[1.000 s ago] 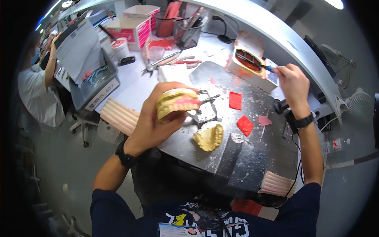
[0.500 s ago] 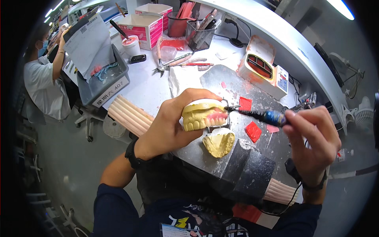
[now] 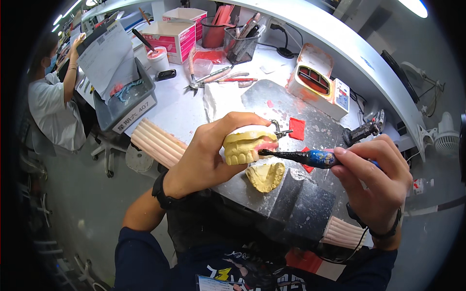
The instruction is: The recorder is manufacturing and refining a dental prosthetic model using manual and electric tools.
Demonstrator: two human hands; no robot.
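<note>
My left hand [image 3: 201, 155] is wrapped round a yellow dental cast [image 3: 237, 141] with a white base, held up over the bench with its teeth toward me. Pink wax [image 3: 266, 145] covers part of its gum on the right, and a metal articulator hinge [image 3: 280, 131] sticks out behind. Between thumb and fingers, my right hand [image 3: 381, 179] grips a wax spatula [image 3: 318, 158] with a blue handle and blackened shaft. Its dark tip is at the pink wax by the teeth; contact is hard to make out. Below lies the second yellow cast [image 3: 265, 177], teeth up.
Red wax squares [image 3: 296, 129] lie beyond the casts, one partly behind the spatula. A wax heater [image 3: 335, 99] stands at the back right. Pliers [image 3: 194, 85], a white tissue [image 3: 216, 102] and a pen basket [image 3: 241, 47] sit further back. At left are a grey tray [image 3: 148, 92] and another person [image 3: 53, 104].
The spatula tip has moved from the hinge side of the cast down and left to the teeth. My right hand has shifted slightly left, and the cast is tilted a little differently.
</note>
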